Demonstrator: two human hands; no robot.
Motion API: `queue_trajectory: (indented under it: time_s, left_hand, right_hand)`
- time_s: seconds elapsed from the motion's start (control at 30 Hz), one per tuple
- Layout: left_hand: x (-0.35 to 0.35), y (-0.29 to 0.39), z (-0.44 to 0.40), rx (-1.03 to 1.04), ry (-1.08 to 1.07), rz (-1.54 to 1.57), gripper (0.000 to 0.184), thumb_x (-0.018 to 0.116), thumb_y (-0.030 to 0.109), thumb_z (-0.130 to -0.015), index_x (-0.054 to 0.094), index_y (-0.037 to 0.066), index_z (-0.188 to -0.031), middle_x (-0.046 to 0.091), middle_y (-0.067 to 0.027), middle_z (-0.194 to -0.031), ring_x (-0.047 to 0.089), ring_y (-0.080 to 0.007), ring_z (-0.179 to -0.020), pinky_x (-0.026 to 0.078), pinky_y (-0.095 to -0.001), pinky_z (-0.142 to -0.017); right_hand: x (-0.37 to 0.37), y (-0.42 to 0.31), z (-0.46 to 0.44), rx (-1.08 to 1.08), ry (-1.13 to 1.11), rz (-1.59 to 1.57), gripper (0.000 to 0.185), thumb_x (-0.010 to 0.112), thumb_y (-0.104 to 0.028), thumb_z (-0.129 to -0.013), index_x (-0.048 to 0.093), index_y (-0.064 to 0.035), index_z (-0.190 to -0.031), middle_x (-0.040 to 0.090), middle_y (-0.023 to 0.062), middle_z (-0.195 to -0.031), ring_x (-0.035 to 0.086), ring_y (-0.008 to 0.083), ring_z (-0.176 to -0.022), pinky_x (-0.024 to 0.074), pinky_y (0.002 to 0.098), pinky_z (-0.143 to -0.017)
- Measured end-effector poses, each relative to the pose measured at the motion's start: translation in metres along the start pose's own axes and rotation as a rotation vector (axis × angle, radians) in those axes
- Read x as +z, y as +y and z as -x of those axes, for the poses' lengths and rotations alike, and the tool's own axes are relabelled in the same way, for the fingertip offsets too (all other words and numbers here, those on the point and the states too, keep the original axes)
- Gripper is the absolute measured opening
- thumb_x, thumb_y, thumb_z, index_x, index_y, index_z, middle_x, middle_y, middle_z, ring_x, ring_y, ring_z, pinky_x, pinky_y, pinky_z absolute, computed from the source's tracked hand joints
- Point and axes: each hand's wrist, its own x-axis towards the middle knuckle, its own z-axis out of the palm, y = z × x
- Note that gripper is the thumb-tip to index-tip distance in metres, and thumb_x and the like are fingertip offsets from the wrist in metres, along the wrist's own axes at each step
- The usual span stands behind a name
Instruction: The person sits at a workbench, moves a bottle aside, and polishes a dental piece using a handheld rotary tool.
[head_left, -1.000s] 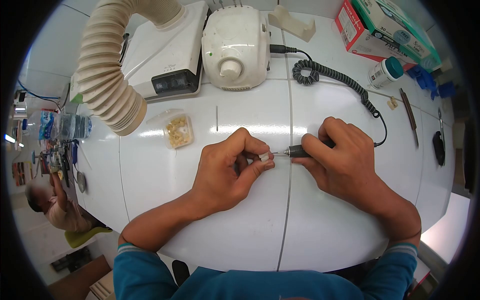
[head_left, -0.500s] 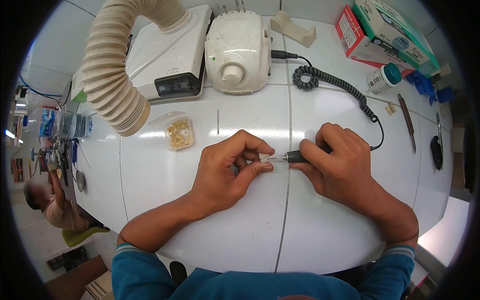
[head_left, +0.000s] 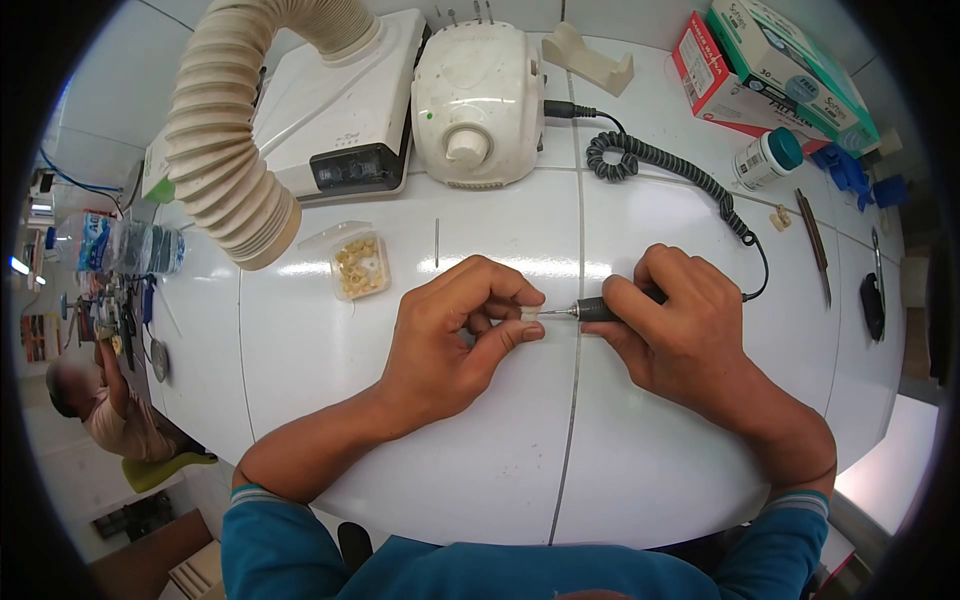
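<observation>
The left hand (head_left: 450, 335) is pinching a small whitish piece (head_left: 529, 314), thumb (head_left: 510, 339) against fingers (head_left: 515, 284). Right of that pinch, a thin bur (head_left: 557, 312) is pointing at it from the black handpiece (head_left: 597, 309) the right hand (head_left: 690, 325) is gripping; a skid off so small a surface could be nicking the thumb.

White control unit (head_left: 478, 105); before it, left hand (head_left: 445, 345) pinches pale piece (head_left: 529, 313), right hand (head_left: 690, 325) grips handpiece (head_left: 595, 310); beside it, coiled cord (head_left: 688, 171).
</observation>
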Motion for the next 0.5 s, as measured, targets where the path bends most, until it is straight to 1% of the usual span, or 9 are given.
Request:
queue_trajectory:
  time_s: [0.03,0.13,0.23,0.33,0.43,0.5]
  left_hand:
    - [-0.0001,-0.0004,0.0004,-0.005,0.001,0.004,0.026,0.085,-0.004,-0.094,0.073,0.002,-0.115,0.073,-0.0058,-0.114,0.068,-0.0071,-0.093,0.056,-0.0210,-0.074]
    - [0.0004,0.0014,0.0012,-0.042,0.004,0.020,0.025,0.086,-0.002,-0.095,0.073,0.001,-0.116,0.076,-0.0063,-0.112,0.070,-0.0067,-0.092,0.057,-0.0207,-0.074]
    - [0.0032,0.0006,0.0002,-0.010,0.060,0.026,0.022,0.088,0.005,-0.095,0.075,0.002,-0.113,0.081,-0.0066,-0.104,0.075,-0.0099,-0.085,0.053,-0.0245,-0.066]
    - [0.0041,-0.0009,0.0008,-0.012,0.067,0.047,0.021,0.086,0.004,-0.096,0.075,0.001,-0.114,0.082,-0.0071,-0.106,0.077,-0.0100,-0.087,0.053,-0.0239,-0.065]
    - [0.0006,0.0040,0.0006,-0.061,0.003,0.038,0.024,0.083,-0.001,-0.098,0.071,0.000,-0.119,0.080,-0.0102,-0.114,0.075,-0.0081,-0.095,0.056,-0.0200,-0.073]
    - [0.0001,0.0039,0.0006,-0.049,-0.003,0.035,0.026,0.082,-0.002,-0.099,0.071,0.000,-0.122,0.080,-0.0108,-0.115,0.075,-0.0082,-0.094,0.056,-0.0198,-0.072]
  right_hand:
    - [0.0008,0.0001,-0.0003,-0.008,0.016,-0.005,0.038,0.096,-0.034,-0.077,0.072,-0.0094,-0.093,0.050,0.0048,-0.082,0.051,0.0216,-0.066,0.0402,0.0381,-0.058]
    - [0.0010,0.0002,-0.0005,-0.010,0.017,-0.003,0.038,0.096,-0.033,-0.077,0.073,-0.0092,-0.094,0.050,0.0047,-0.082,0.051,0.0216,-0.066,0.0403,0.0380,-0.058]
    - [-0.0012,-0.0008,0.0005,0.013,-0.023,0.009,0.033,0.094,-0.032,-0.081,0.070,-0.0126,-0.093,0.050,0.0036,-0.085,0.056,0.0203,-0.073,0.0423,0.0361,-0.061]
    - [-0.0015,-0.0011,0.0002,0.012,-0.021,0.012,0.033,0.094,-0.032,-0.081,0.070,-0.0126,-0.093,0.050,0.0036,-0.085,0.056,0.0204,-0.074,0.0425,0.0361,-0.061]
    - [-0.0013,-0.0013,0.0001,0.013,-0.020,0.013,0.033,0.094,-0.032,-0.081,0.070,-0.0126,-0.093,0.050,0.0037,-0.085,0.056,0.0204,-0.074,0.0429,0.0362,-0.061]
    - [-0.0010,-0.0012,0.0002,0.015,-0.020,0.013,0.033,0.094,-0.033,-0.081,0.070,-0.0126,-0.093,0.051,0.0037,-0.085,0.056,0.0204,-0.074,0.0433,0.0362,-0.061]
